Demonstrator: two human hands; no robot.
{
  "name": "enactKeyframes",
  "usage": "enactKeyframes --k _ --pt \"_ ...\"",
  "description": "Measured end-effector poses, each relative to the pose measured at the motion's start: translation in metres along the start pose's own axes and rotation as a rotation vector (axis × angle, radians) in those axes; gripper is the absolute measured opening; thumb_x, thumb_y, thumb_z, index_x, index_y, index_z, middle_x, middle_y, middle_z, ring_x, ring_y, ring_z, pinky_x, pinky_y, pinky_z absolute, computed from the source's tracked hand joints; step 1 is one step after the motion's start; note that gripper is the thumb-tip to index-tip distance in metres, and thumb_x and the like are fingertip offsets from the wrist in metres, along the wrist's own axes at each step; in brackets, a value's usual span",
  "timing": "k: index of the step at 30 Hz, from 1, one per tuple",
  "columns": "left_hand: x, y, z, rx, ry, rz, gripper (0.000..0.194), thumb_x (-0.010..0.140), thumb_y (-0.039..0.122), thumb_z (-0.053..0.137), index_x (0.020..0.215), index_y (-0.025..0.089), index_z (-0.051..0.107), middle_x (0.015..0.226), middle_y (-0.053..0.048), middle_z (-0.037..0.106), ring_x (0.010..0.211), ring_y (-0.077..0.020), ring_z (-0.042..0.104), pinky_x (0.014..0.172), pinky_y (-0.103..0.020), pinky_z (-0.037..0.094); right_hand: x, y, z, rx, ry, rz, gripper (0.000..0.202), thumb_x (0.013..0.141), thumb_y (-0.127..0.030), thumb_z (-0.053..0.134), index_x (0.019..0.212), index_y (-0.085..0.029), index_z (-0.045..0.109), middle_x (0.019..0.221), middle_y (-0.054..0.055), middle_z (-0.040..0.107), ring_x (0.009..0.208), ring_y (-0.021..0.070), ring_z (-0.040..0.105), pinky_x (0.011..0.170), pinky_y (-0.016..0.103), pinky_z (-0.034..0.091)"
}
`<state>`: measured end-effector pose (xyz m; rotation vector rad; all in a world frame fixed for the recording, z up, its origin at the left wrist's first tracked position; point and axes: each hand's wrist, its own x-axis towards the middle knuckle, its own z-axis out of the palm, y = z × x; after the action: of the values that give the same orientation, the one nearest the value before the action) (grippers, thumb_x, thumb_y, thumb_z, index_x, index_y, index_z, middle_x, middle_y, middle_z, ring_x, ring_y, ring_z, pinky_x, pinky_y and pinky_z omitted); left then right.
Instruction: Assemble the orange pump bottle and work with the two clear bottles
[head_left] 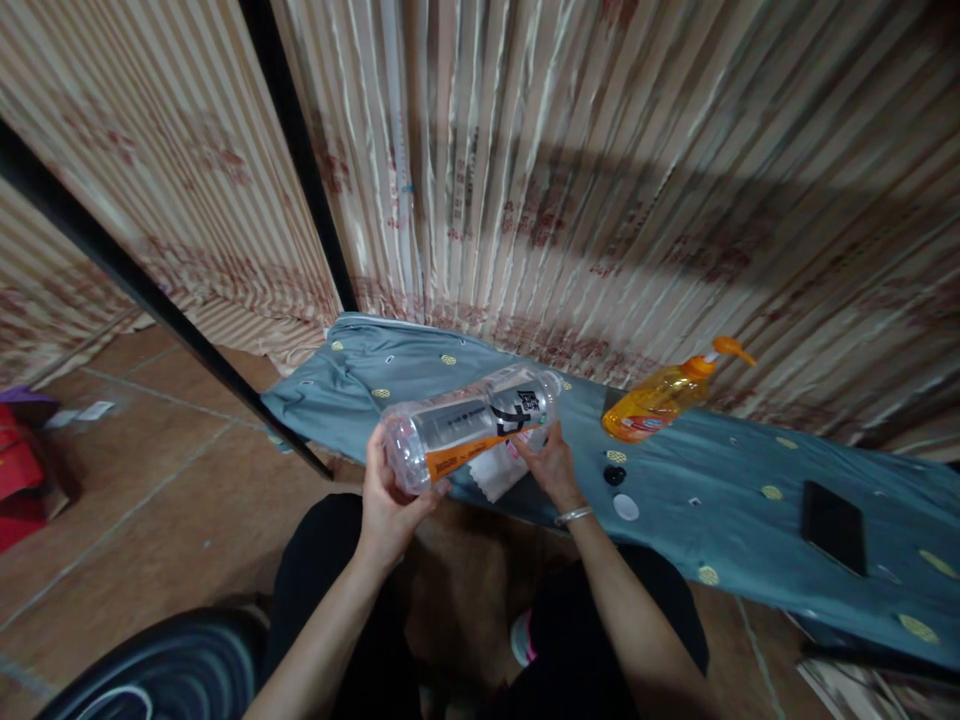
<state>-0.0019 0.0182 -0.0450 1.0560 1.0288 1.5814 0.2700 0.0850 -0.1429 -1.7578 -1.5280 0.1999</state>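
Note:
A clear plastic bottle [457, 425] with a silver, black and orange label lies sideways between my hands, above the cloth-covered bench. My left hand [394, 495] is closed around its base end. At the neck end, my right hand [551, 465], with a bracelet on the wrist, grips the bottle. Beneath the bottle shows a white tissue or cloth [496, 474], partly hidden. Right of my right hand are a small black cap-like piece [615, 475] and a white disc [625, 507]. Farther right stands an orange pump bottle [656, 400] of yellow-orange liquid.
The bench carries a blue-grey cloth [739, 480] with yellow prints. A dark phone [832, 527] lies on its right part. Black metal poles [172, 300] rise at the left, and a striped curtain [562, 200] hangs behind. At lower left is a round black object [172, 670]; a red box [19, 480] sits at the far left.

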Motion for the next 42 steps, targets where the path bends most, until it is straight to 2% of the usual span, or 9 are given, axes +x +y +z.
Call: enactKeyframes --k 4,11,16,20,25,30,32,37,42 --pt "0.0 0.004 0.0 -0.021 0.004 -0.024 0.114 0.047 0.037 0.112 0.143 0.028 0.051 0.123 -0.01 0.073 0.124 -0.0388 0.078 0.098 -0.047 0.068 -0.001 -0.005 -0.002 0.042 -0.026 0.118 0.051 0.084 -0.056 0.071 0.117 -0.019 0.058 0.103 0.02 0.082 0.096 0.0403 0.083 0.086 0.057 0.068" --pt "-0.002 0.006 0.001 -0.031 0.017 -0.025 0.113 0.045 0.039 0.112 0.141 0.026 0.054 0.12 -0.009 0.072 0.128 -0.0424 0.075 0.101 -0.051 0.067 -0.001 -0.013 -0.007 0.072 -0.067 0.157 0.053 0.085 -0.053 0.072 0.12 -0.016 0.06 0.108 0.023 0.08 0.106 0.0424 0.081 0.089 0.057 0.068" --pt "-0.003 0.003 0.0 -0.01 0.026 0.017 0.108 0.048 0.039 0.112 0.14 0.025 0.056 0.111 -0.005 0.071 0.138 -0.0441 0.07 0.11 -0.055 0.062 0.0 -0.009 -0.005 0.139 -0.053 0.141 0.053 0.083 -0.056 0.075 0.119 -0.021 0.059 0.109 0.018 0.081 0.102 0.039 0.081 0.091 0.055 0.068" --pt "-0.004 -0.002 -0.001 0.017 0.021 0.034 0.113 0.051 0.042 0.111 0.146 0.026 0.053 0.119 -0.007 0.072 0.138 -0.0427 0.071 0.109 -0.052 0.063 0.001 -0.006 -0.002 0.183 -0.03 0.144 0.052 0.078 -0.053 0.078 0.116 -0.023 0.059 0.103 0.015 0.08 0.098 0.0399 0.081 0.091 0.056 0.068" --pt "-0.005 -0.007 -0.003 0.044 0.007 0.072 0.111 0.055 0.048 0.109 0.148 0.026 0.052 0.132 -0.012 0.072 0.136 -0.0432 0.072 0.106 -0.051 0.066 0.002 -0.006 0.0 0.151 -0.048 0.157 0.046 0.081 -0.048 0.078 0.115 -0.025 0.059 0.104 0.014 0.08 0.1 0.039 0.081 0.091 0.054 0.068" --pt "-0.006 -0.008 -0.005 0.03 -0.022 0.049 0.109 0.058 0.045 0.108 0.148 0.028 0.049 0.147 -0.016 0.067 0.132 -0.0411 0.074 0.101 -0.048 0.068 0.003 -0.007 -0.001 0.115 -0.077 0.184 0.053 0.081 -0.051 0.078 0.122 -0.023 0.059 0.106 0.013 0.079 0.101 0.039 0.081 0.09 0.053 0.067" --pt "-0.007 -0.007 -0.004 0.035 -0.022 0.053 0.108 0.059 0.046 0.108 0.148 0.028 0.049 0.147 -0.016 0.067 0.131 -0.0407 0.074 0.1 -0.048 0.068 0.004 -0.009 -0.003 0.114 -0.099 0.193 0.056 0.083 -0.052 0.076 0.126 -0.021 0.059 0.107 0.015 0.079 0.104 0.0405 0.081 0.091 0.055 0.066" --pt "-0.01 0.002 0.002 0.047 0.014 0.047 0.105 0.056 0.044 0.108 0.144 0.024 0.052 0.143 -0.016 0.068 0.138 -0.043 0.07 0.11 -0.053 0.064 0.005 -0.015 -0.009 0.09 -0.164 0.235 0.058 0.084 -0.05 0.074 0.13 -0.018 0.057 0.113 0.019 0.079 0.111 0.0432 0.08 0.095 0.055 0.065" --pt "-0.009 0.011 0.004 0.028 0.0 -0.004 0.106 0.057 0.041 0.107 0.145 0.024 0.049 0.137 -0.016 0.07 0.14 -0.0436 0.069 0.109 -0.055 0.064 0.005 -0.02 -0.01 0.072 -0.161 0.24 0.053 0.084 -0.048 0.075 0.126 -0.021 0.057 0.113 0.018 0.078 0.112 0.0431 0.079 0.098 0.056 0.064"
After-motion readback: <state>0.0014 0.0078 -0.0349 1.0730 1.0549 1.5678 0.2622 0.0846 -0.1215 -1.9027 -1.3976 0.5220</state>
